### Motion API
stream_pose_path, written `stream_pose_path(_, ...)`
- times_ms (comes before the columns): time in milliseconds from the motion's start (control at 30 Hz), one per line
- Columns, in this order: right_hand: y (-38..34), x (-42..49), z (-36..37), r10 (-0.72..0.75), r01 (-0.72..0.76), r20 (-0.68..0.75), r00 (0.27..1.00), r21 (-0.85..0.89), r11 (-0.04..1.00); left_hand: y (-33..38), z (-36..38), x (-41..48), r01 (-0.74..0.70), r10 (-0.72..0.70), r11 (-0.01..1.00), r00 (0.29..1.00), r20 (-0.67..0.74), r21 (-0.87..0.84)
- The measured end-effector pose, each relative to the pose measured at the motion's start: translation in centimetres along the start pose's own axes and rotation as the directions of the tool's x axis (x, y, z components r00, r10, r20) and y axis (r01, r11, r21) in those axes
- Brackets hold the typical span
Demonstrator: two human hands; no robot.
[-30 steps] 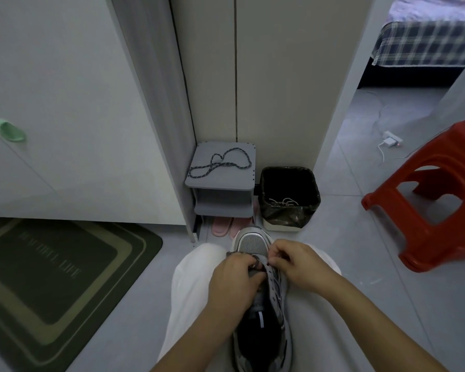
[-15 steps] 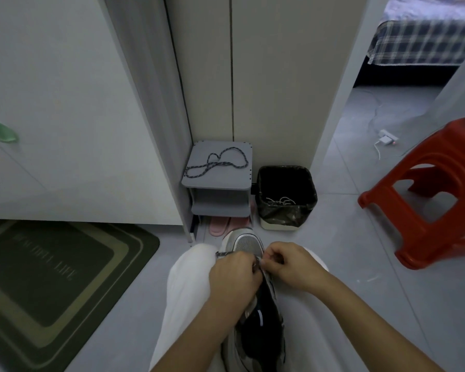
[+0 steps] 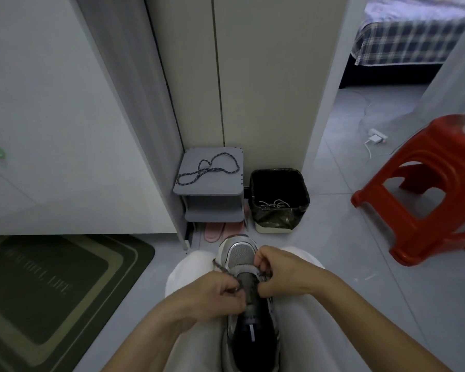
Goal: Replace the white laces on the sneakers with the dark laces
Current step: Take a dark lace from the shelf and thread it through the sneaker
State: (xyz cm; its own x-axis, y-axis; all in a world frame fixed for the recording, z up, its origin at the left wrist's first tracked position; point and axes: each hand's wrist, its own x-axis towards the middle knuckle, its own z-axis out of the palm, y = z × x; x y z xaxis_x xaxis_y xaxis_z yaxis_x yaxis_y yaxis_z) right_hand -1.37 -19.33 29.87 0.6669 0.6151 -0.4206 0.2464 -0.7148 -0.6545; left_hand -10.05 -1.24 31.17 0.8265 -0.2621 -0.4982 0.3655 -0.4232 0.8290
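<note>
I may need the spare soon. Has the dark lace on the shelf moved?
No. The lace lies in the same loops on the shelf top, just left of the bin, as before.

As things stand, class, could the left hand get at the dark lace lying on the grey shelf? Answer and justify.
Probably not yet. The left hand grips the threaded lace on the sneaker, so its fingers are busy. The spare dark lace lies uncovered on the grey shelf, but beyond the knees.
</note>
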Motion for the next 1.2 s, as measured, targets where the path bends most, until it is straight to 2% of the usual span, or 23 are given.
stream_pose_path(67, -0.1, -0.1, -0.2, -0.037, 0.032, -0.048, 0.998, -0.094, 0.995, -0.1, 0.2, -1.2, -0.01, 0.012, 0.992, 1.0, 0.014, -0.128)
stream_pose_path(133, -0.1, 0.0, 0.3, -0.162, 0.124, -0.157, 0.974, -0.232, 0.965, -0.3, 0.1, -1.3, -0.01, -0.007, 0.975, 0.997, -0.078, -0.222)
stream_pose_path(200, 0.1, 0.3, 1.4, -0.338, 0.244, -0.271, 0.901, -0.329, 0.912, -0.1, -0.3, -0.9, -0.046, -0.008, 0.957, 0.982, -0.187, -0.285)
stream_pose_path(233, 0.2, 0.5, 1.8, -0.38, 0.276, -0.318, 0.869, -0.326, 0.904, -0.3, -0.4, -0.4, -0.075, -0.003, 0.949, 0.969, -0.247, -0.307)
stream_pose_path(300, 0.3, 0.6, 2.1, -0.351, 0.281, -0.395, 0.849, -0.224, 0.933, -0.8, -0.3, 0.8, -0.137, 0.02, 0.963, 0.895, -0.446, -0.231)
stream_pose_path(367, 0.3, 0.5, 2.0, -0.251, 0.233, -0.413, 0.876, -0.094, 0.968, -1.1, -0.1, 2.1, -0.21, 0.088, 0.97, 0.765, -0.638, -0.118)
stream_pose_path(433, 0.3, 0.4, 2.0, -0.216, 0.216, -0.402, 0.89, -0.046, 0.975, -1.6, -0.1, 3.3, -0.229, 0.151, 0.973, 0.702, -0.696, -0.02)
stream_pose_path(500, 0.2, 0.3, 2.1, -0.219, 0.223, -0.388, 0.895, -0.036, 0.974, -1.8, -0.3, 4.3, -0.228, 0.201, 0.972, 0.691, -0.694, 0.055)
stream_pose_path(600, 0.5, 0.1, 2.2, -0.258, 0.263, -0.379, 0.889, -0.041, 0.964, -1.5, -0.5, 5.5, -0.242, 0.222, 0.968, 0.714, -0.664, 0.064)
stream_pose_path(733, 1.0, 0.0, 2.2, -0.301, 0.297, -0.371, 0.879, -0.07, 0.952, 2.0, -1.8, 3.8, -0.505, 0.389, 0.862, 0.6, -0.699, 0.047)
stream_pose_path(767, 1.0, 0.0, 2.3, -0.303, 0.302, -0.369, 0.879, -0.061, 0.951, 3.0, -2.3, 3.1, -0.537, 0.403, 0.843, 0.597, -0.694, 0.028)
stream_pose_path(833, 1.0, 0.2, 2.6, -0.304, 0.319, -0.381, 0.873, -0.025, 0.948, 3.6, -3.2, 2.7, -0.468, 0.402, 0.879, 0.637, -0.658, 0.085)
stream_pose_path(933, 0.9, 0.3, 3.0, -0.3, 0.319, -0.389, 0.871, -0.016, 0.948, 1.3, -3.5, 4.4, -0.181, 0.331, 0.928, 0.8, -0.5, 0.325)
stream_pose_path(967, 0.9, 0.3, 3.1, -0.298, 0.316, -0.387, 0.873, -0.017, 0.949, 0.3, -3.3, 5.1, -0.143, 0.293, 0.93, 0.846, -0.446, 0.34)
stream_pose_path(1033, 0.9, 0.1, 3.2, -0.283, 0.305, -0.384, 0.879, -0.005, 0.952, -0.9, -2.9, 6.1, -0.139, 0.241, 0.953, 0.885, -0.399, 0.268)
stream_pose_path(1100, 1.0, 0.0, 3.2, -0.269, 0.294, -0.393, 0.879, 0.003, 0.956, -1.1, -2.7, 6.4, -0.134, 0.248, 0.953, 0.86, -0.446, 0.273)
stream_pose_path(1200, 1.3, 0.0, 3.4, -0.257, 0.29, -0.412, 0.874, 0.019, 0.957, -0.9, -3.0, 5.8, -0.098, 0.344, 0.914, 0.706, -0.619, 0.395)
